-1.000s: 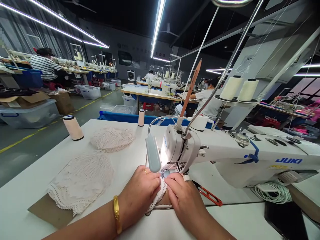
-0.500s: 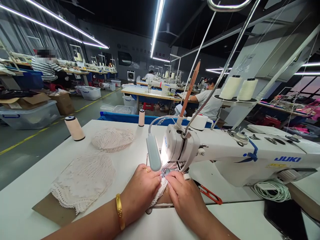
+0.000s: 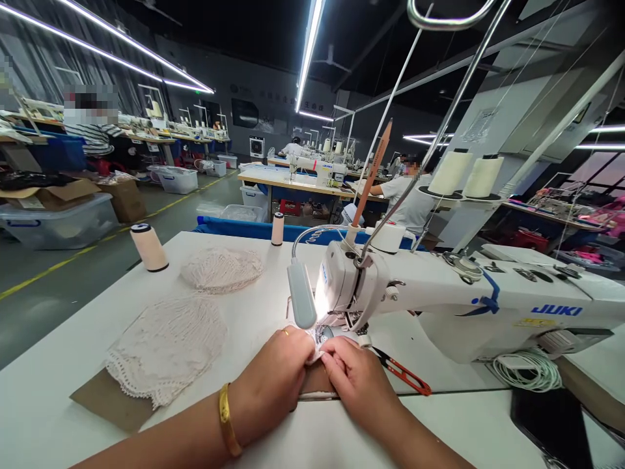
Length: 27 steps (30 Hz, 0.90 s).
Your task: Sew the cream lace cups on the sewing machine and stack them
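Note:
Under the head of the white sewing machine (image 3: 439, 286), my left hand (image 3: 273, 371) is closed on the left side of a small piece of white lace (image 3: 318, 354). My right hand (image 3: 359, 374) pinches the same lace from the right, just in front of the needle area. Fingers and the lamp (image 3: 301, 296) partly hide the lace. A brown patch (image 3: 317, 380) shows between the hands. Two lace pieces lie on the left: a rounded one (image 3: 222, 268) behind and a larger one (image 3: 166, 345) in front, partly over brown card (image 3: 110, 400).
Red-handled snips (image 3: 405, 374) lie right of my right hand. A coiled pale cable (image 3: 527, 371) and a black phone-like object (image 3: 549, 426) are farther right. Thread spools (image 3: 149, 247) stand at the table's back edge. Other people sit at machines beyond.
My left hand has turned and its fingers have curled in more. The lace strip that hung between the hands is now mostly gathered up near the fingertips. The view has shifted slightly.

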Motion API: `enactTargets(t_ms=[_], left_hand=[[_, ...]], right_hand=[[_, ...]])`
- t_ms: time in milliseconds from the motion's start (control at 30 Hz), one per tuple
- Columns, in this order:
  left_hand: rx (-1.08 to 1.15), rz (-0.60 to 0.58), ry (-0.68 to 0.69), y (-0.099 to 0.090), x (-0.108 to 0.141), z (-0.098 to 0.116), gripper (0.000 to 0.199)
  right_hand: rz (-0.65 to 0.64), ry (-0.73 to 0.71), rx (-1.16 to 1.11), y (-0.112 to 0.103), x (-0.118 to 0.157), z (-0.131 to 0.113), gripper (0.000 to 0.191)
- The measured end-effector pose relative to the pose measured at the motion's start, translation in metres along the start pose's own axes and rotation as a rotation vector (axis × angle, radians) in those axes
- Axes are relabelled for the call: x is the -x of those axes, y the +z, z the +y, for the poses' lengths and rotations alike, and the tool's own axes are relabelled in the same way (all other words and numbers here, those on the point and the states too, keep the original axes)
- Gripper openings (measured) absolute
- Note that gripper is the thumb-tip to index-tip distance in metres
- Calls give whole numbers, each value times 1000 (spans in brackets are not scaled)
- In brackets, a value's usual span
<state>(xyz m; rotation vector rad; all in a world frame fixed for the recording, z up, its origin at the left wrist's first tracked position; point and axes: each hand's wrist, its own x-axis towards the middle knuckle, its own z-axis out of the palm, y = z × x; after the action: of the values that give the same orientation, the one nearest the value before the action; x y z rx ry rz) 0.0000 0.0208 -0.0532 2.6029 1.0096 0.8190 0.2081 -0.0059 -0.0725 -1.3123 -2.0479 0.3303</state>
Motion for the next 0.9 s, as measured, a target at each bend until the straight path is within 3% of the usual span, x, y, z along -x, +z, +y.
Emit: enactTargets(t_ms=[167,400,500,667,767,900], left_hand=[[150,10,-111,-8,-19,-6,21],[183,-55,-50,-12,-23,-6,21],[165,-44,43,-11,-19,-8,24],[28,-46,215,-7,0,-5,24],[-7,-45,240,-6,9,-1,30],[-40,-43,249,-7,9,1,30]], right_hand=[[-60,278,-285,-4,-7,-6,27],[-85,325,-347,-5,-8,-6,29],[-93,219,-208,-6,-4,-4,28],[-74,-192,151,-9,9,-3,26],[-58,-259,179,-11,13,-2,28],[-61,-241,182,-12,13,0,29]])
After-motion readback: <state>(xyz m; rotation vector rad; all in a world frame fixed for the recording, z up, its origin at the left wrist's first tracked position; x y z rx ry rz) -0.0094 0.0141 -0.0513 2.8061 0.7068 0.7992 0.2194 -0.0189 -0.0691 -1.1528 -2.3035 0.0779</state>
